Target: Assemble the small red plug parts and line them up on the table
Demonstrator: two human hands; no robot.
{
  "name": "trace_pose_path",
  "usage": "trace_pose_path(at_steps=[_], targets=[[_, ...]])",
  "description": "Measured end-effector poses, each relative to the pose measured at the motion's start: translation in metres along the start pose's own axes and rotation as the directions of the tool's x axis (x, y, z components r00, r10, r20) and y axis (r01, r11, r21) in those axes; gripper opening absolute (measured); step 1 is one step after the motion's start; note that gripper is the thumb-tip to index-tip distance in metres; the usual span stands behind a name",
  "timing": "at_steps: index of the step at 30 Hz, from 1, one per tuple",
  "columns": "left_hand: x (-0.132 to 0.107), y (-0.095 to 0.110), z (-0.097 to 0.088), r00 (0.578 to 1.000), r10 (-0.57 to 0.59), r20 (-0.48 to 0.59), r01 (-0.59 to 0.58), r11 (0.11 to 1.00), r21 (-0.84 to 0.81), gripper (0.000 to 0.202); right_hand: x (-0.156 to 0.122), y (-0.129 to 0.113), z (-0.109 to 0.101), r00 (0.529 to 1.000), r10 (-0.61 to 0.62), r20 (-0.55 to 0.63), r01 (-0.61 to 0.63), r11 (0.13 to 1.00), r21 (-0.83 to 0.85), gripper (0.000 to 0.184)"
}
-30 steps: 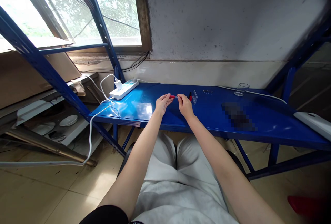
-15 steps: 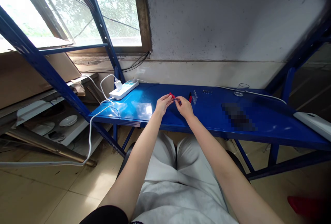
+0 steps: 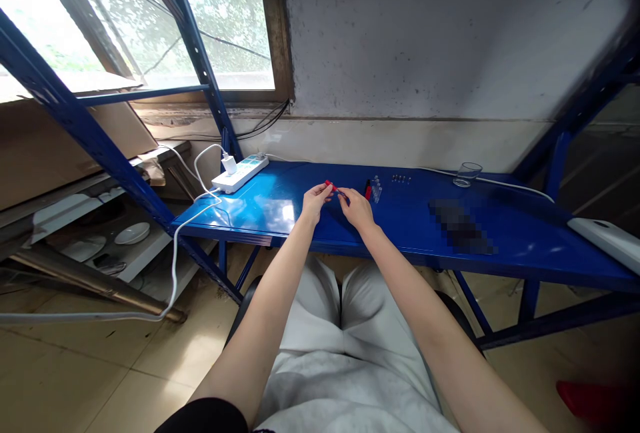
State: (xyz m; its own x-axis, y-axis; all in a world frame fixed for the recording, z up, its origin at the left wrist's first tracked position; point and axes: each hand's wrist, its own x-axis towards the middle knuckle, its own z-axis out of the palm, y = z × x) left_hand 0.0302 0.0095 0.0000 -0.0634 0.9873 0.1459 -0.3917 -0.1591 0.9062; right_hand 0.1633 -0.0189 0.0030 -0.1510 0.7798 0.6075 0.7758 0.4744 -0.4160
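Observation:
Both my hands meet over the middle of the blue metal shelf (image 3: 280, 216). My left hand (image 3: 314, 201) pinches a small red piece (image 3: 329, 184) at its fingertips. My right hand (image 3: 356, 206) is closed on the other end of the same small piece, its fingers pressed together close to the left ones. Just right of my hands a few small red and clear parts (image 3: 373, 189) stand on the shelf, and a short row of tiny dark bits (image 3: 401, 178) lies behind them.
A white power strip (image 3: 239, 172) with a plugged charger and white cable sits at the shelf's left back. A clear glass (image 3: 467, 173) stands at the back right, a white object (image 3: 605, 236) at the right edge. Blue uprights frame both sides; dishes lie on a lower left shelf.
My hands drew closer together and dropped slightly toward the shelf. The red piece tilted from level to slanted between the fingertips.

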Motion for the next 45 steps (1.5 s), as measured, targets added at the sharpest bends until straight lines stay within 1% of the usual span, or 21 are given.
trace_pose_path(at_steps=[4,7,9,11,12,14,17,19,20,22,24,28,31,34,39,42,45], targets=[[0.001,0.0,-0.003,0.996,0.07,-0.063,-0.067,0.996,0.058,0.027,0.001,0.003,0.003,1.0,0.002,0.009,-0.002,0.999,-0.032,0.03],[-0.001,0.004,-0.003,0.984,0.12,-0.129,-0.107,0.988,0.108,0.028,0.002,0.005,0.004,0.999,-0.008,-0.046,0.005,0.999,-0.049,0.028],[-0.003,0.006,-0.001,0.975,0.156,-0.16,-0.132,0.98,0.149,0.027,0.003,0.005,0.002,0.996,0.014,-0.089,-0.016,1.0,-0.018,0.027],[-0.006,0.006,0.003,0.971,0.202,-0.127,-0.174,0.963,0.206,0.025,0.003,0.008,-0.004,0.993,0.061,-0.102,-0.057,0.998,0.04,0.026],[-0.008,0.006,0.006,0.972,0.222,-0.081,-0.197,0.951,0.239,0.024,0.004,0.01,-0.009,0.991,0.094,-0.094,-0.088,0.994,0.067,0.025],[-0.01,0.003,0.013,0.972,0.232,0.047,-0.235,0.923,0.304,0.023,0.004,0.017,-0.022,0.983,0.175,-0.05,-0.169,0.98,0.102,0.022],[-0.011,-0.003,0.027,0.958,0.192,0.212,-0.265,0.876,0.403,0.022,0.003,0.034,-0.047,0.943,0.327,0.064,-0.333,0.936,0.116,0.018],[-0.009,-0.007,0.038,0.948,0.167,0.272,-0.285,0.829,0.482,0.02,0.002,0.045,-0.061,0.898,0.409,0.163,-0.425,0.902,0.08,0.015],[-0.007,-0.009,0.044,0.943,0.153,0.294,-0.293,0.799,0.525,0.019,0.001,0.05,-0.066,0.885,0.434,0.171,-0.449,0.891,0.06,0.014],[-0.004,-0.013,0.056,0.941,0.12,0.317,-0.297,0.742,0.601,0.016,-0.001,0.058,-0.07,0.861,0.48,0.167,-0.487,0.874,-0.003,0.012],[-0.001,-0.018,0.065,0.946,0.097,0.308,-0.282,0.714,0.64,0.013,-0.004,0.063,-0.069,0.855,0.499,0.139,-0.497,0.866,-0.054,0.012],[0.002,-0.026,0.076,0.965,0.108,0.239,-0.24,0.73,0.64,0.012,-0.011,0.065,-0.059,0.871,0.486,0.078,-0.475,0.871,-0.127,0.016],[0.001,-0.029,0.08,0.972,0.111,0.205,-0.223,0.705,0.674,0.014,-0.015,0.067,-0.055,0.865,0.498,0.057,-0.483,0.86,-0.167,0.018],[0.0,-0.031,0.083,0.978,0.099,0.186,-0.207,0.624,0.754,0.016,-0.016,0.069,-0.054,0.863,0.503,0.043,-0.486,0.85,-0.202,0.02],[-0.002,-0.032,0.085,0.979,0.05,0.198,-0.201,0.409,0.89,0.016,-0.015,0.07,-0.054,0.865,0.497,0.07,-0.462,0.843,-0.275,0.023],[-0.002,-0.031,0.086,0.978,0.007,0.208,-0.202,0.279,0.939,0.015,-0.015,0.069,-0.053,0.863,0.499,0.082,-0.453,0.835,-0.313,0.023],[-0.005,-0.029,0.084,0.975,-0.007,0.222,-0.216,0.199,0.956,0.018,-0.016,0.068,-0.054,0.858,0.506,0.09,-0.454,0.829,-0.328,0.026]])
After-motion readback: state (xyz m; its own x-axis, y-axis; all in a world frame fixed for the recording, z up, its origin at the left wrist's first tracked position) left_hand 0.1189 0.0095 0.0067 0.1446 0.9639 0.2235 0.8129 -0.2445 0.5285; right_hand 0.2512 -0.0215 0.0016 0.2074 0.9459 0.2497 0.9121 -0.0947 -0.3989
